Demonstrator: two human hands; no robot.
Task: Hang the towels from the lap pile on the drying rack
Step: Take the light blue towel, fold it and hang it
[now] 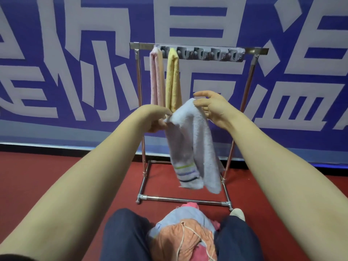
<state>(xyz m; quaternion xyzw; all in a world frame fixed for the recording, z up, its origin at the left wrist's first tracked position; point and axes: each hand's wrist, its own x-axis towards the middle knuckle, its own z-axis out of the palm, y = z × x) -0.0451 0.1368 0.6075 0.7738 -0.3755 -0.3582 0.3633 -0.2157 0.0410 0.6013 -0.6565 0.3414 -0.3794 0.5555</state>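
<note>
Both hands are up in front of the drying rack [140, 95]: the left hand [157, 119] and right hand [212, 106] each pinch a top corner of a light blue towel [192, 147]. It hangs between them, and the rest of the pile [186, 234] sits on the lap.

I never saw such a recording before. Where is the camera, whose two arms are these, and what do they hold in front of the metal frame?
The camera sits on a person's head and looks down, so the arms are that person's own. The left hand and the right hand each pinch the top edge of a pale blue towel. Behind stands the drying rack on a red floor; a pink towel and a yellow towel hang from it. A pile of towels lies on the lap.
</note>
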